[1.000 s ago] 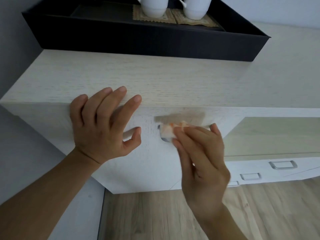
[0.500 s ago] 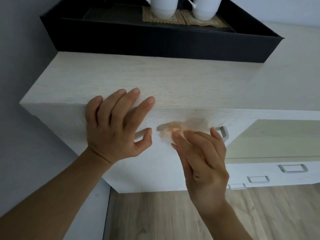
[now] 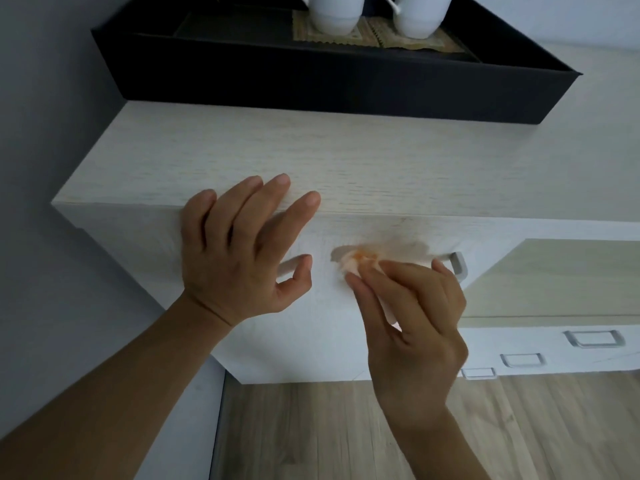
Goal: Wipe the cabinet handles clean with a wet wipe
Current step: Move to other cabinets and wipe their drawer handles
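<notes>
While the left hand (image 3: 239, 251) rests, fingers spread, on the cabinet's (image 3: 242, 161) top edge, the right hand (image 3: 412, 323) pinches a wet wipe (image 3: 356, 263).
Blurred, the wipe presses the near front's handle (image 3: 459, 266), left of its exposed end.

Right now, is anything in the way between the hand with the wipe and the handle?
Nothing visible. The right hand holds the wet wipe at the handle; the left hand rests on the cabinet, off to the side.
</notes>
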